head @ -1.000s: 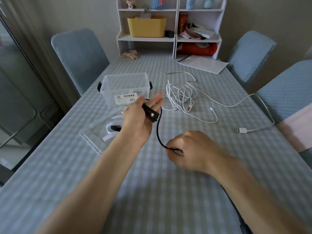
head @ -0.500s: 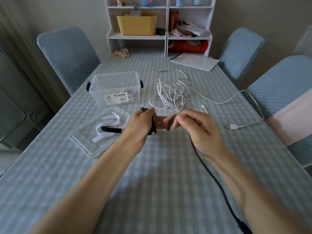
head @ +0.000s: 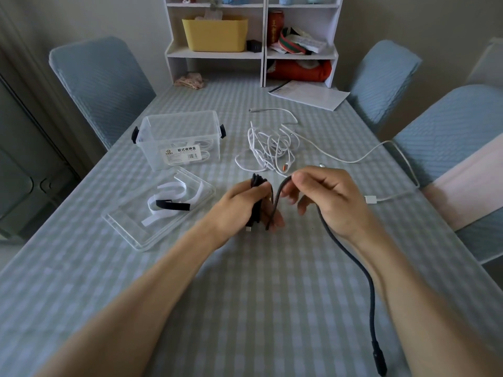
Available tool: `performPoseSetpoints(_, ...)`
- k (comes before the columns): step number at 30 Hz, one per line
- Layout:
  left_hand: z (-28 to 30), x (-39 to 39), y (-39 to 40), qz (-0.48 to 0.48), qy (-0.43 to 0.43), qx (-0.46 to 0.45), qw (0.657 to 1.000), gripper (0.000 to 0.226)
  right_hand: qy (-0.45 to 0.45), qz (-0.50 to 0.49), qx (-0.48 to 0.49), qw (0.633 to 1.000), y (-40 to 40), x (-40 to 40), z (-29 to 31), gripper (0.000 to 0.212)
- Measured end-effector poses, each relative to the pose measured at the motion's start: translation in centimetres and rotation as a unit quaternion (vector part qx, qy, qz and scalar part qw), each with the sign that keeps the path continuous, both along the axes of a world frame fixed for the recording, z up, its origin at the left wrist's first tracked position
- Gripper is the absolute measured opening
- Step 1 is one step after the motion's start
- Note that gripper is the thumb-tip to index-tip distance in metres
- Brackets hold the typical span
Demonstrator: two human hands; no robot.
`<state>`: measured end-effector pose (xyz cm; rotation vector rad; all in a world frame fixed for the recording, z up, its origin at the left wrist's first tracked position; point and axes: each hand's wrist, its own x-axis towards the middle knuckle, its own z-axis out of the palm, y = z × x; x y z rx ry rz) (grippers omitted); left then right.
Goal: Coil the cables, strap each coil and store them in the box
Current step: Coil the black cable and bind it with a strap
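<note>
Since half a second ago the two hands have drawn apart: the right hand (head: 326, 198), then pressed against the left, now sits to its right with a raised arc of black cable (head: 345, 257) spanning the gap.

Left hand (head: 245, 205): fingers curled round several gathered loops of the black cable, held above the bench (head: 245, 308); a small plug end hangs below the fist.

Right hand: thumb and forefinger pinch the cable at the top of the arc; remaining fingers loosely bent. From there the cable runs down past the right wrist to a dark connector near the lower edge of view.

Clear box (head: 178, 138): stands lidless on the bench, beyond and left of the hands, with white cable visible inside. Its lid (head: 160, 210) lies upturned just in front, holding white straps (head: 174, 198) and one black strap (head: 172, 205).

White cables (head: 272, 148): loose tangle beyond the hands, one lead trailing right to a USB plug (head: 370, 199).

Far end of bench: white shelf unit (head: 255, 39), sheet of paper (head: 310, 94). Blue-covered chairs (head: 100, 83) stand around.
</note>
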<state>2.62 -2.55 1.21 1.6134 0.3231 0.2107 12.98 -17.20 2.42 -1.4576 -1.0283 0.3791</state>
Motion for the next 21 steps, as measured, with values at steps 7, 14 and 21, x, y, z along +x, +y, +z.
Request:
performPoseSetpoints(7,0.9,-0.2,-0.4,-0.065,-0.026,-0.204,0.976,0.021,-0.048,-0.163,-0.041,0.985,0.1,1.3,-1.4,0.021)
performPoseSetpoints(14,0.9,-0.7,-0.6,-0.126,0.028,-0.188,0.974,0.020,-0.063,-0.160,-0.048,0.984,0.0,1.1,-1.3,0.022)
performPoseSetpoints(21,0.8,-0.5,-0.1,-0.055,0.002,-0.274,0.960,0.016,0.050,-0.035,-0.092,0.994,0.2,0.3,-1.2,0.015)
